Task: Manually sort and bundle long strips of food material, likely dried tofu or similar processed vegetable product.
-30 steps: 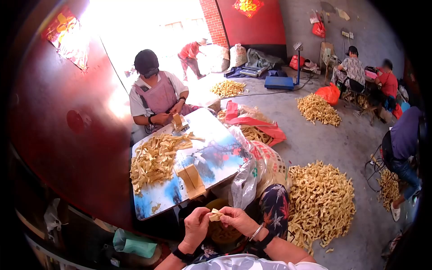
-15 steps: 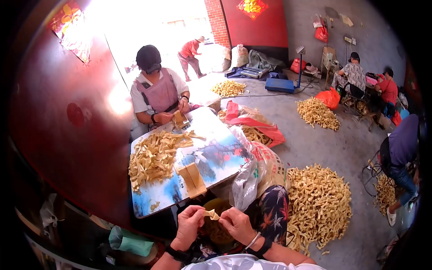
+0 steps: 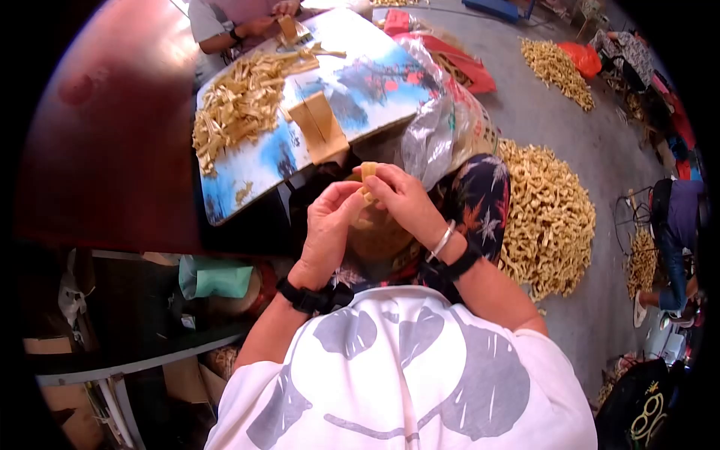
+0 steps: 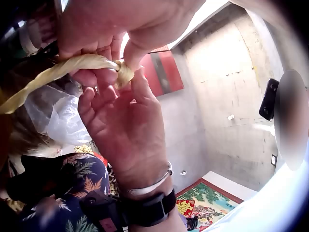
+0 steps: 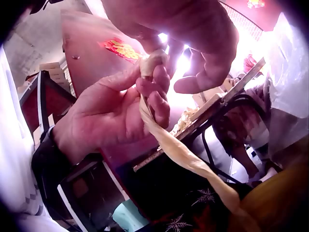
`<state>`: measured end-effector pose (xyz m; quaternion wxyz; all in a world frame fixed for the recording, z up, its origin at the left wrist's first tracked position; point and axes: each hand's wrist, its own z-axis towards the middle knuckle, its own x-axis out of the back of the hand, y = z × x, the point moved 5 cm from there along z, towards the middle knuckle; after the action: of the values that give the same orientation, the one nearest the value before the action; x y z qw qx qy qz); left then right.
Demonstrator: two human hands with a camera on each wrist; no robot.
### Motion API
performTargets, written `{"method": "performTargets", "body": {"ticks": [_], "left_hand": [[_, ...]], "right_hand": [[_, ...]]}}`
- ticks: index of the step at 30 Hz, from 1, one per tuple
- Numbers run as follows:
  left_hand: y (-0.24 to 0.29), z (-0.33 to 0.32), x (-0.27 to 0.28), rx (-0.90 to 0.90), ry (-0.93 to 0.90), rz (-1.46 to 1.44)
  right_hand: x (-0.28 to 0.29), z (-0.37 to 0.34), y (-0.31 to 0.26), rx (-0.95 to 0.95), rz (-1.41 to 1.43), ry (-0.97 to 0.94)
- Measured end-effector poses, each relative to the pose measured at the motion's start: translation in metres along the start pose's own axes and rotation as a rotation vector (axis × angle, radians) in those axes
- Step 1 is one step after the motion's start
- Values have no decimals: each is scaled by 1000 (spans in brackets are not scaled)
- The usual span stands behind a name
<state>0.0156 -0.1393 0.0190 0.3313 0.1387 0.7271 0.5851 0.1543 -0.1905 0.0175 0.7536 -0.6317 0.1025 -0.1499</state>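
Note:
A pale yellow, flat strip (image 3: 368, 171) is between both hands over the lap, just off the table's near edge. In the left wrist view the strip (image 4: 58, 70) is twisted lengthwise and wound into a small knot at one end. Its long tail (image 5: 186, 157) hangs from the left hand toward the lower right in the right wrist view. My left hand (image 3: 326, 225) pinches the knotted end between thumb and curled fingers. My right hand (image 3: 409, 206) meets it there, thumb and forefinger pinching the knot. Part of the knot is hidden behind the fingers.
A painted table (image 3: 281, 154) holds a pile of loose strips (image 3: 244, 97) and a wooden stand (image 3: 319, 127). Plastic sacks (image 3: 457, 124) stand beside it. A large heap of knotted pieces (image 3: 551, 217) lies on the floor at right. Another person's hands (image 3: 262, 22) work across the table.
The head view has tilted down, showing more of my shirt. Both hands have come closer together around the strip, and a flat end of it now points up between the fingers.

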Motion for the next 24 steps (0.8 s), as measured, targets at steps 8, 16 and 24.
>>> {"method": "performTargets", "body": {"ticks": [8,16,24], "left_hand": [[-8,-14,13,40,112,173],[-13,-19,23,200,61,96],[2,-20,27,132,39,122]], "right_hand": [[-3,2,-4,-144,-142,43],[-15,9,13,-179,267,-55],[-23,25,20,-200,230,-22]]}}
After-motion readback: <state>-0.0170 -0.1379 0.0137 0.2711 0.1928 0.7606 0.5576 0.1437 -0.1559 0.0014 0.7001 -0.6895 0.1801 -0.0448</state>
